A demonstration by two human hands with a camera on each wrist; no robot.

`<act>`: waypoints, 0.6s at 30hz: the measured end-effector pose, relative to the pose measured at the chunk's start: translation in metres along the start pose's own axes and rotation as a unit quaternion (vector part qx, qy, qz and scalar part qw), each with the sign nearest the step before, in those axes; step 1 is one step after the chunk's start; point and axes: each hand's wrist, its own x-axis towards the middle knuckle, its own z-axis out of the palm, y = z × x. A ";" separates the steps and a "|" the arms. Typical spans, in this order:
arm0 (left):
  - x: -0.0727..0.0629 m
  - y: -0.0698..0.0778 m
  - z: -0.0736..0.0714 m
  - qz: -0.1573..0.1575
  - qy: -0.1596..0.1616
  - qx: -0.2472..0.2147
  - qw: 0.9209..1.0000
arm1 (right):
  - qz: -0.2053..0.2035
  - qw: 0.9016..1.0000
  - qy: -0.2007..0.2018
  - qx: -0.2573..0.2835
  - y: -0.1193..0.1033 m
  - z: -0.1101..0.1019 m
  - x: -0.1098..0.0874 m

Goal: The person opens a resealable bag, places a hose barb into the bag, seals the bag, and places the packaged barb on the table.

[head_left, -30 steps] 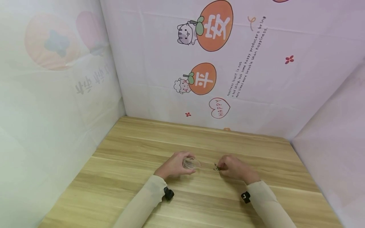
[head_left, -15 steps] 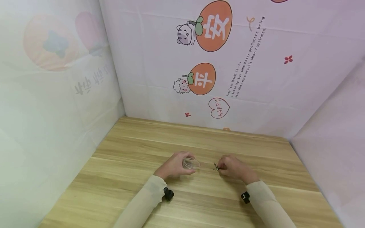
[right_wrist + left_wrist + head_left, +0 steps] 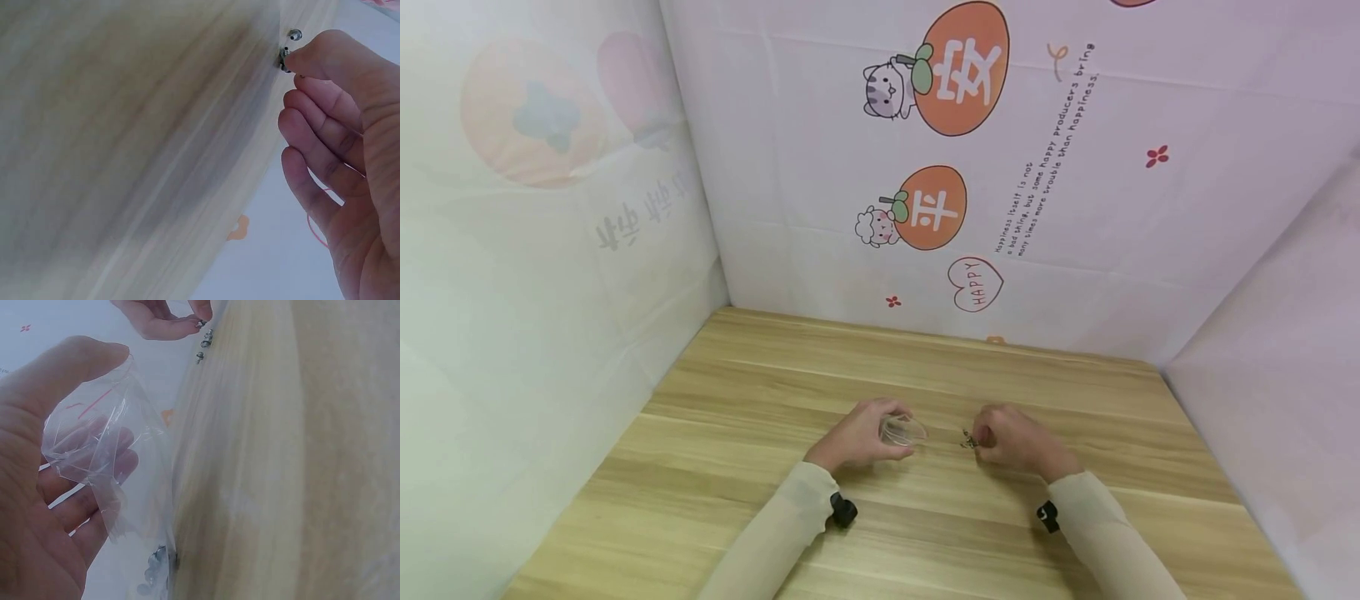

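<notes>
My left hand (image 3: pixel 861 435) grips a clear plastic bag (image 3: pixel 902 430), thumb along its upper edge and fingers curled behind it. A red line crosses the bag (image 3: pixel 103 434) in the left wrist view, and several small metal screws (image 3: pixel 155 569) lie at its bottom. On the tabletop to the right is a small cluster of loose metal screws (image 3: pixel 967 439). My right hand (image 3: pixel 1017 442) is down at that cluster, thumb and index finger pinching a screw (image 3: pixel 200 324). In the right wrist view another screw (image 3: pixel 295 35) lies just beyond the thumb tip.
The wood-grain table (image 3: pixel 760 367) runs back to a printed white cloth wall (image 3: pixel 805 167). Cloth walls also stand at the left (image 3: pixel 535 292) and right (image 3: pixel 1285 333). A black wrist camera (image 3: pixel 843 510) sits on the left cuff, another camera (image 3: pixel 1048 516) on the right.
My right hand has shifted only slightly at the screws, its fingers rising a little. The left hand and the bag stay in place.
</notes>
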 end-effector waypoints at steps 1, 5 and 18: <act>0.000 0.000 0.000 0.000 0.000 0.001 1.000 | 0.001 1.000 0.000 0.001 0.000 -0.001 0.000; 0.000 0.000 0.000 0.000 0.001 0.005 1.000 | -0.003 1.000 -0.001 -0.003 -0.001 -0.004 0.001; 0.000 0.000 0.000 0.006 -0.003 0.008 1.000 | -0.034 0.999 0.012 -0.011 -0.013 -0.018 0.007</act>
